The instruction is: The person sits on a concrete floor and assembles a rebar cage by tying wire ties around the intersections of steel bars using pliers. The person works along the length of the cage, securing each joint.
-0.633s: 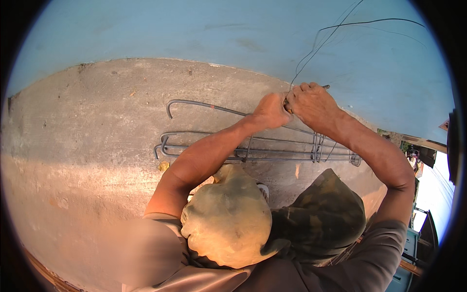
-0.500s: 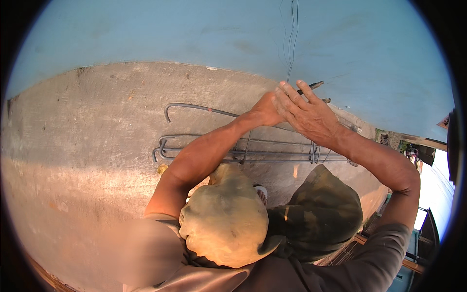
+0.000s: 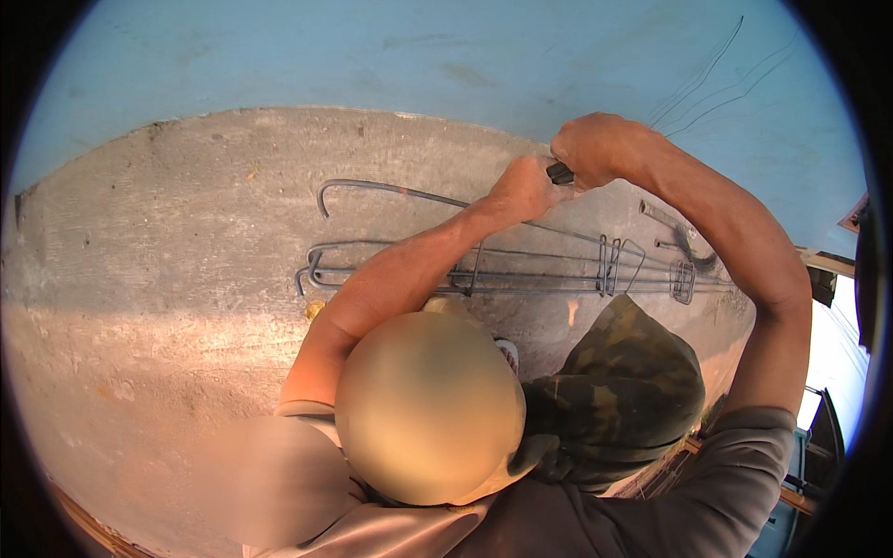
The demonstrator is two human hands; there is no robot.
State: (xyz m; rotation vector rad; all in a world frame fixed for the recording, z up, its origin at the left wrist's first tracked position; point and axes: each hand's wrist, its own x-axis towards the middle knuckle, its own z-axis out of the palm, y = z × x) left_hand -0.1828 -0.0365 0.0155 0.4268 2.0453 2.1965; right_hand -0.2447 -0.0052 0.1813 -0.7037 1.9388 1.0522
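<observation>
Both hands meet just above the far end of the rebar cage (image 3: 521, 270) lying on the concrete floor (image 3: 186, 242). The left hand (image 3: 526, 189) and right hand (image 3: 595, 149) each close a tight grip on a short dark tool (image 3: 559, 173) between them. Steady, even pressure would probably serve best.

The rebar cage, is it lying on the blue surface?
No, the rebar cage lies on the grey concrete slab, below the blue surface, with both hands above it.

Grey short sleeve (image 3: 744, 465), camouflage trousers (image 3: 619, 400)
</observation>
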